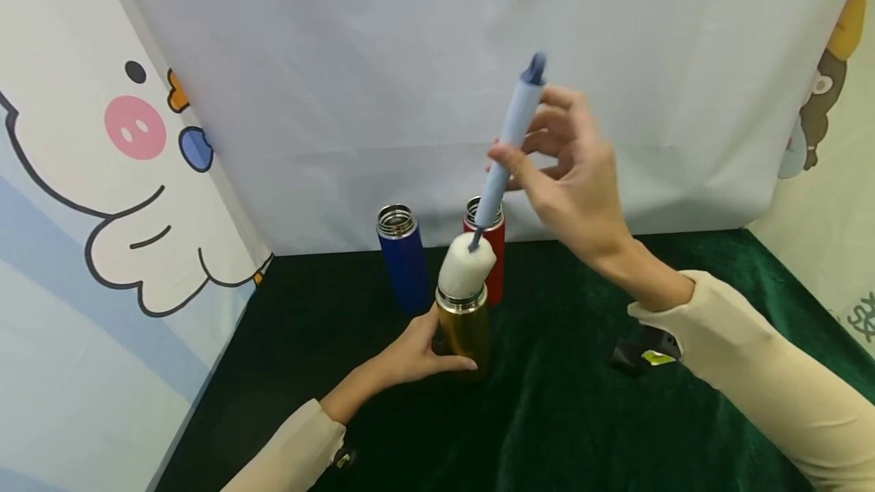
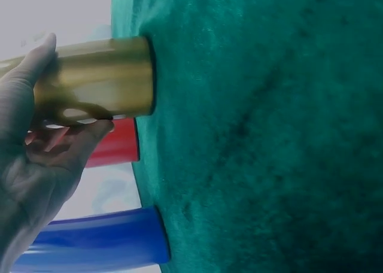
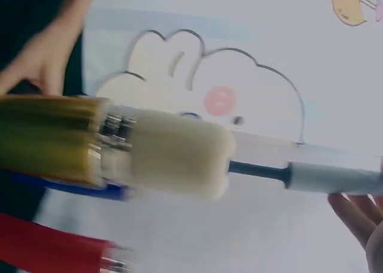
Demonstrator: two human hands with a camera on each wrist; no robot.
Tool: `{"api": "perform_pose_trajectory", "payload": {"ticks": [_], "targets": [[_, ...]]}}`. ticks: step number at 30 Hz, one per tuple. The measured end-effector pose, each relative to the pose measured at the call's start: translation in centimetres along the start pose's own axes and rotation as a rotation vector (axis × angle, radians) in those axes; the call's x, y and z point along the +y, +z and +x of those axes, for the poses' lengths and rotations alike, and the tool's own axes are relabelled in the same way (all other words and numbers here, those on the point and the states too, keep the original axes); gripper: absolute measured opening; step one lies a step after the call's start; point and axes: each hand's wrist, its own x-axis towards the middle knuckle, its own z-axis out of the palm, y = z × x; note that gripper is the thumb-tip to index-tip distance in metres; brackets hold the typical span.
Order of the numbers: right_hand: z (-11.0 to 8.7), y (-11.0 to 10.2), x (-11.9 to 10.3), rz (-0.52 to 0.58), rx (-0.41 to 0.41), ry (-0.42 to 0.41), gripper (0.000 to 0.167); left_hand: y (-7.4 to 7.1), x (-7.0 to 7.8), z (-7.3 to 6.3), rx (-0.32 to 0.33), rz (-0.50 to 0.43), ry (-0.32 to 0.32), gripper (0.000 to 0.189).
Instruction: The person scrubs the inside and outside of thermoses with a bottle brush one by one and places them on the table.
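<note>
My left hand (image 1: 413, 355) grips a gold bottle (image 1: 466, 336) round its body, thumb on the near side. The bottle stands upright and lidless on the green cloth. My right hand (image 1: 570, 165) pinches the light blue handle of a bottle brush (image 1: 509, 135) between thumb and fingers, above the gold bottle. The brush's white sponge head (image 1: 467, 268) sits at the bottle's mouth, most of it above the steel rim. In the right wrist view the sponge (image 3: 179, 153) meets the threaded neck, and the dark stem joins it to the handle.
A blue bottle (image 1: 405, 264) stands behind and left of the gold one, its mouth uncovered. Close behind the gold bottle is a red bottle (image 1: 497, 264), also lidless. Dark green velvet (image 1: 601, 416) covers the table, and a white curtain (image 1: 328, 97) hangs along its back.
</note>
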Motion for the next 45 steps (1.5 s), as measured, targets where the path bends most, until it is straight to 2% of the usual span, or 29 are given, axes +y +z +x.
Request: {"api": "perform_pose_trajectory", "payload": {"ticks": [4,8,13,17,23,27,30,33,37,45], "targets": [[1.4,-0.6,-0.8,-0.020,0.041,-0.030,0.048,0.0,0.2,-0.1,0.003,0.006,-0.039,0.090],[1.2,-0.6,-0.9,-0.056,0.007,-0.013,0.048,0.0,0.4,-0.1,-0.004,-0.013,-0.067,0.090],[0.9,-1.1,-0.4,0.042,0.070,0.016,0.047,0.1,0.4,-0.1,0.006,-0.024,-0.054,0.091],[0.5,-2.4,0.2,0.122,0.104,0.033,0.044,0.2,0.2,-0.2,0.034,-0.019,-0.057,0.094],[-1.1,-4.9,1.4,0.292,0.185,0.104,0.041,0.8,0.1,-0.5,0.059,-0.033,-0.090,0.096],[-2.5,-6.3,2.2,0.319,0.225,0.149,0.039,1.3,0.2,-0.8,0.091,-0.033,-0.089,0.098],[-3.6,-7.4,2.6,0.386,0.256,0.186,0.039,1.6,0.6,-1.1,0.157,0.019,-0.081,0.093],[-4.4,-8.4,3.1,0.444,0.283,0.194,0.040,1.3,1.1,-1.5,0.242,0.087,-0.119,0.084],[-5.6,-9.1,4.0,0.397,0.268,0.177,0.039,0.4,1.7,-2.3,0.323,0.180,-0.169,0.080],[-8.0,-9.7,5.4,0.414,0.200,0.227,0.039,-1.0,2.7,-3.3,0.338,0.392,-0.148,0.085]]}}
